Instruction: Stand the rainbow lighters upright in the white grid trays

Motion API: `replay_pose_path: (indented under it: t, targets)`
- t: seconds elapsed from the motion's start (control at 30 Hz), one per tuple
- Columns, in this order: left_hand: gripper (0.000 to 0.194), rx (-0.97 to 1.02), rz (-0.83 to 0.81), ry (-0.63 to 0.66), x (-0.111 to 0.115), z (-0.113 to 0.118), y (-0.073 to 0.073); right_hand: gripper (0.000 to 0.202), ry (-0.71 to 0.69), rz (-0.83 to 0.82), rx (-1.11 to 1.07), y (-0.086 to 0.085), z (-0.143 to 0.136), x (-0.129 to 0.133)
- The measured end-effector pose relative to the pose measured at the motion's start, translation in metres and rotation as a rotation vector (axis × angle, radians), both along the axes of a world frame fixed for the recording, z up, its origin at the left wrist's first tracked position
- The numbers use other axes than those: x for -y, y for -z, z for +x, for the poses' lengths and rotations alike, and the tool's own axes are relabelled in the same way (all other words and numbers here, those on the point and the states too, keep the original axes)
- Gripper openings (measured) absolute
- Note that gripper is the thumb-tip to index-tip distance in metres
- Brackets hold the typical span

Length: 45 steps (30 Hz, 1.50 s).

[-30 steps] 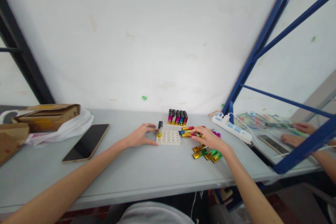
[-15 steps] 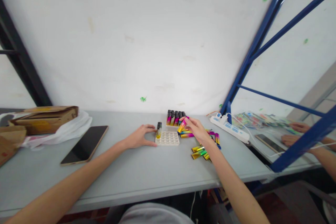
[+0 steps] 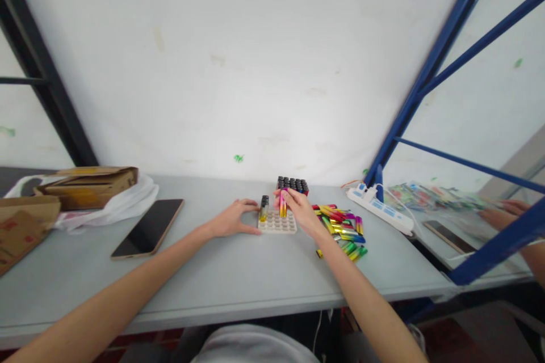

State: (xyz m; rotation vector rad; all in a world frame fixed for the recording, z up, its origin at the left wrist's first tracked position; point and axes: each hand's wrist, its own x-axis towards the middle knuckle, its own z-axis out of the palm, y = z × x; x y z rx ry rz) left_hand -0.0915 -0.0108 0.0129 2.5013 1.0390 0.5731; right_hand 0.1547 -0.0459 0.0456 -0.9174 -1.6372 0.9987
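My right hand (image 3: 298,209) pinches a shiny magenta-and-yellow lighter (image 3: 283,205) between thumb and fingers. It is held upright over a white tray (image 3: 276,229) with rows of round holes. At the tray's left side stand black-topped lighters (image 3: 264,209) with yellowish bodies. My left hand (image 3: 235,218) is at that edge with thumb and fingers spread, the thumb tip near the tray's front left corner. Behind my right hand is a second tray's group of black-topped lighters (image 3: 293,184), partly hidden. A loose pile of metallic coloured lighters (image 3: 340,224) lies to the right.
A phone (image 3: 148,228) lies on the grey table (image 3: 221,286) at left, beside cardboard boxes (image 3: 93,187) and a white plastic bag (image 3: 145,190). A power strip (image 3: 380,208) and a blue metal frame (image 3: 398,119) stand at right. Another person's hands (image 3: 506,212) are beyond the frame.
My right hand has carried the lighter left from the pile's side to above the holed tray and turned it upright. My left hand stays at the tray. The view has shifted slightly.
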Motion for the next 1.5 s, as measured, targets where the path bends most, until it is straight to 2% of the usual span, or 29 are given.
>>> replay_pose_path:
  t: [0.23, 0.37, 0.47, 0.63, 0.8, 1.07, 1.2, 1.3, 1.5]
  targets:
    - [0.073, -0.011, -0.001, -0.005, 0.000, 0.001, 0.000, 0.044, 0.057, -0.144, -0.017, 0.020, -0.011, 0.002]
    - [0.075, -0.020, 0.015, -0.011, 0.000, 0.000, 0.000, 0.048, 0.193, 0.009, 0.124, 0.023, -0.013, 0.003]
    - [0.075, -0.021, 0.019, -0.008, 0.000, 0.000, 0.000, 0.048, 0.287, 0.107, 0.141, 0.023, -0.013, 0.004]
    - [0.075, -0.028, -0.003, -0.014, 0.001, 0.001, -0.001, 0.042, 0.382, 0.136, 0.190, 0.022, -0.014, 0.007]
    - [0.074, -0.036, -0.009, -0.014, 0.001, 0.002, -0.002, 0.033, 0.414, 0.167, 0.205, 0.020, -0.017, 0.009]
    - [0.074, -0.043, -0.008, -0.021, 0.002, 0.002, -0.002, 0.046, 0.409, 0.126, 0.216, 0.017, -0.018, 0.010]
    - [0.074, -0.033, -0.006, -0.017, 0.002, 0.002, -0.002, 0.039, 0.413, 0.105, 0.213, 0.018, -0.018, 0.010]
    - [0.074, -0.022, -0.001, -0.011, 0.002, 0.001, -0.002, 0.034, 0.425, 0.128, 0.246, 0.020, -0.019, 0.010]
    - [0.073, -0.013, 0.015, -0.007, 0.001, 0.001, -0.001, 0.039, 0.385, 0.203, 0.264, 0.024, -0.017, 0.007]
